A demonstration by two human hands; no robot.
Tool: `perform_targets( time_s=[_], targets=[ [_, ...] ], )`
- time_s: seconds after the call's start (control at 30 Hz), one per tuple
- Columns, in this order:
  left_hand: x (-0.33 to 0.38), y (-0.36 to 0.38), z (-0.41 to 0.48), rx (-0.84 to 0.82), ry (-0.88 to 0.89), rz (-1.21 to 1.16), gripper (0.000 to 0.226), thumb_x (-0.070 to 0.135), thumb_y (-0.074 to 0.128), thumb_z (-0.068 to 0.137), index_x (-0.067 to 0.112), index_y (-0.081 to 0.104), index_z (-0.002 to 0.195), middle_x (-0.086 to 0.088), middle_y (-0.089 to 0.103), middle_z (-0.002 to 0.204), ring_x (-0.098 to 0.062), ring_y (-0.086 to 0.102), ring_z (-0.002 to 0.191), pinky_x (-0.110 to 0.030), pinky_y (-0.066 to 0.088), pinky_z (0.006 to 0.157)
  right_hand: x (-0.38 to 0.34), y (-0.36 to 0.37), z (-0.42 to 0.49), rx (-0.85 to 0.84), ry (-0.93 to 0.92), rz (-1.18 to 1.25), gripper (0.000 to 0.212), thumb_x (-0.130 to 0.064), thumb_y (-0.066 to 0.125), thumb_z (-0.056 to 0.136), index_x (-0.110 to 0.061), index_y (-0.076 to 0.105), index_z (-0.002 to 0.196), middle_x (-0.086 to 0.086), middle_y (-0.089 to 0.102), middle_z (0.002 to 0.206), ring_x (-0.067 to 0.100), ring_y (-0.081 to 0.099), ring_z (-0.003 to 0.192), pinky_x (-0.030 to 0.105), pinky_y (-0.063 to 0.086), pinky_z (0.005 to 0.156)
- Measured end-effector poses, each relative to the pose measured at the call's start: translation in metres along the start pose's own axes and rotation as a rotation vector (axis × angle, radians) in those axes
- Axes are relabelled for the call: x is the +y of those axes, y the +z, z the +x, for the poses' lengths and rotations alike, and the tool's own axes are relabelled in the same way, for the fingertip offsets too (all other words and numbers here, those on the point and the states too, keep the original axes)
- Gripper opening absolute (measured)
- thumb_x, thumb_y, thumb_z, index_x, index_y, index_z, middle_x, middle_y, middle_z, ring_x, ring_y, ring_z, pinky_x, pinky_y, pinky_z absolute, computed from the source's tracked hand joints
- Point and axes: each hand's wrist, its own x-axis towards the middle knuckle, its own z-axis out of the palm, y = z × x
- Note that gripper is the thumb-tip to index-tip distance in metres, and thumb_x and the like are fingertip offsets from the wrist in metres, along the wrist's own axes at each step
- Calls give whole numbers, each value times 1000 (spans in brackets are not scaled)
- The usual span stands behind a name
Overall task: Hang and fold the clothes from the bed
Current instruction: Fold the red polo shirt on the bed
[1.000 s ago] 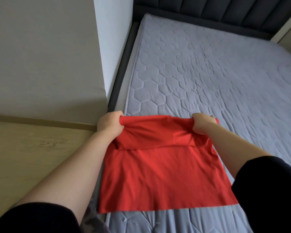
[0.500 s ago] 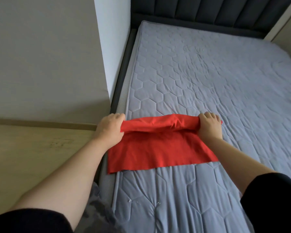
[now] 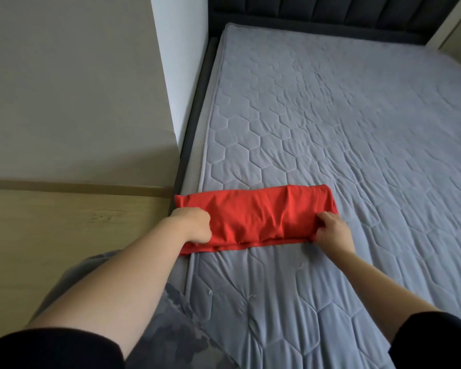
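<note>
A red garment (image 3: pixel 256 217) lies folded into a long flat band across the near left part of the grey quilted mattress (image 3: pixel 330 129). Its left end hangs slightly over the mattress edge. My left hand (image 3: pixel 194 226) grips the band's near left edge with curled fingers. At the near right corner my right hand (image 3: pixel 333 230) pinches the folded layers, fingers curled on the cloth.
A dark padded headboard (image 3: pixel 317 12) closes the far end of the bed. A beige wall and white corner post (image 3: pixel 181 62) stand left of the bed, with wooden flooring (image 3: pixel 64 235) below. Grey patterned fabric (image 3: pixel 176 328) shows at the near mattress corner.
Both hands brought the raised far edge of the red garment down toward me over the lower half. The garment went from a wide sheet to a narrow folded band.
</note>
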Motion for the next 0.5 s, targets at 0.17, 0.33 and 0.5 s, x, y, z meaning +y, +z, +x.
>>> perform_targets(
  time_s=[0.17, 0.33, 0.5],
  targets=[
    [19, 3, 25, 608, 5, -208, 36, 28, 44, 94, 16, 51, 127, -7, 51, 128, -26, 45, 117, -38, 40, 96, -3, -10, 37, 219, 321, 221, 16, -13, 50, 86, -3, 63, 85, 15, 63, 89, 32, 55, 87, 35, 40, 72],
    [38, 21, 43, 429, 105, -152, 65, 53, 29, 97, 33, 1, 152, -3, 1, 161, -25, 2, 147, -51, 8, 115, 8, -13, 75, 94, 609, 416, 45, -40, 55, 92, -3, 58, 117, 16, 63, 107, 31, 57, 104, 32, 42, 84],
    [35, 57, 49, 235, 189, 40, 73, 59, 30, 95, 38, -15, 148, -5, -18, 159, -24, -14, 146, -50, -4, 115, 13, -14, 97, 30, 688, 644, 35, -37, 60, 91, -15, 55, 64, -1, 46, 54, 18, 40, 55, 25, 31, 48]
  ],
)
